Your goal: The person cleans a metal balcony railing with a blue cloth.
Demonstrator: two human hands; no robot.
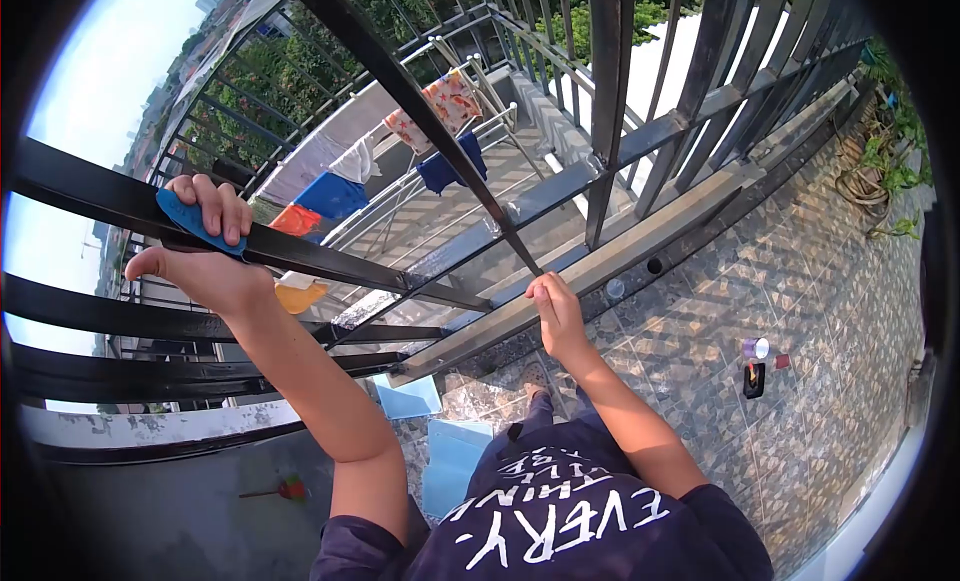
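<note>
My left hand (212, 249) is wrapped round a thick black metal bar (330, 265) of the railing, at the left. Between its fingers and the bar lies a blue folded sheet (190, 217) that looks like sandpaper; its gripping side is hidden. Lower and nearer the middle, my right hand (560, 316) is closed round the low end of a thinner black bar (455, 156). That bar crosses a horizontal rail (550, 196), which looks scuffed and greyish in patches.
Light blue sheets (455, 461) lie by my feet. On the tiled floor (690, 401) at right stand a small purple-and-white can (757, 347), a black tray (754, 383) and a small reddish block (782, 362). Beyond the railing, laundry hangs on a white drying rack (500, 121).
</note>
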